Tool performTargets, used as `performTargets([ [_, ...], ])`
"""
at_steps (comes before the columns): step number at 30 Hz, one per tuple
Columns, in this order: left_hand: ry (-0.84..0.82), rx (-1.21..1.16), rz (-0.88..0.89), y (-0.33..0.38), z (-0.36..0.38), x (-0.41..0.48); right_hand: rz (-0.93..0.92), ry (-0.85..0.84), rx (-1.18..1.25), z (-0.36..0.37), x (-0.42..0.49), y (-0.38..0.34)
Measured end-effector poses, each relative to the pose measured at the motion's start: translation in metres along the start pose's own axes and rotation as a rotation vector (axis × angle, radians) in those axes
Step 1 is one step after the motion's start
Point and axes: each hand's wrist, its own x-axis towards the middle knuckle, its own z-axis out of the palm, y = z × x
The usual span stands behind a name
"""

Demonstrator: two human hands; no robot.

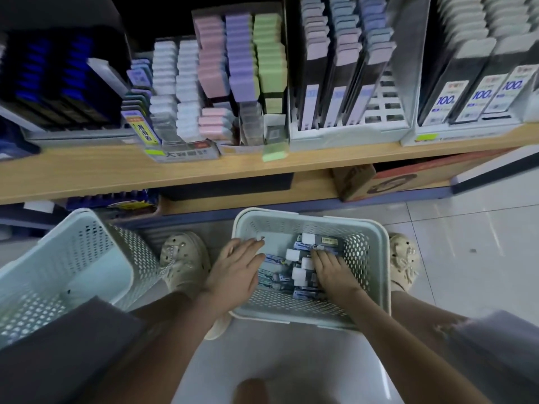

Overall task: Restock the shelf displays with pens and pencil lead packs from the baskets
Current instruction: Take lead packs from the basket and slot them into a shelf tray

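Blue lead packs [275, 277] lie under flat left hand [236, 268], right hand [332, 271].

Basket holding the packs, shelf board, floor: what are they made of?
Basket: moulded plastic, pale green, matte, by its punched hole grid and rounded rim. Shelf board: wood or wood-look laminate, light grain showing; which one, unclear. Floor: glossy light tiles, with grout lines and reflections.

Pale mint perforated basket [368, 249]; blue-white lead packs [303, 293]; pink, purple, green shelf packs [242, 56]; beige clogs [186, 258].
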Motion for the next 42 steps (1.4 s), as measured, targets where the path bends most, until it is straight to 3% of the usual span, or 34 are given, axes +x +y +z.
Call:
performTargets([
  [4, 0.026, -0.006, 0.003, -0.001, 0.004, -0.001, -0.045, 0.071, -0.034, -0.008, -0.003, -0.003],
  [8, 0.028, 0.006, 0.003, -0.001, 0.005, -0.001, -0.092, 0.075, 0.052, 0.002, -0.002, -0.003],
  [14, 0.046, 0.024, 0.006, 0.000, 0.007, -0.003, -0.094, 0.064, -0.015, -0.001, 0.000, -0.005],
  [23, 0.048, 0.057, -0.017, 0.001, 0.007, -0.002, -0.054, 0.382, -0.108, 0.001, 0.009, -0.008],
  [27, 0.027, 0.062, -0.010, 0.004, 0.007, -0.004, -0.007, 0.424, 0.031, -0.017, -0.009, -0.004],
  [30, -0.040, -0.161, -0.158, 0.018, -0.017, 0.004, -0.030, 0.490, 0.209, -0.045, -0.025, 0.000],
  [35, -0.088, -0.966, -0.435, 0.048, -0.070, 0.018, -0.169, 0.715, 0.376, -0.100, -0.058, -0.004],
  [38, -0.010, -1.191, -0.406, 0.053, -0.101, 0.012, -0.220, 0.848, 0.462, -0.136, -0.085, -0.015],
  [40, -0.005, -1.298, -0.352, 0.056, -0.129, 0.004, -0.230, 0.846, 0.738, -0.165, -0.109, -0.028],
  [42, 0.008, -1.359, -0.275, 0.058, -0.158, -0.006, -0.228, 0.714, 1.050, -0.189, -0.130, -0.040],
])
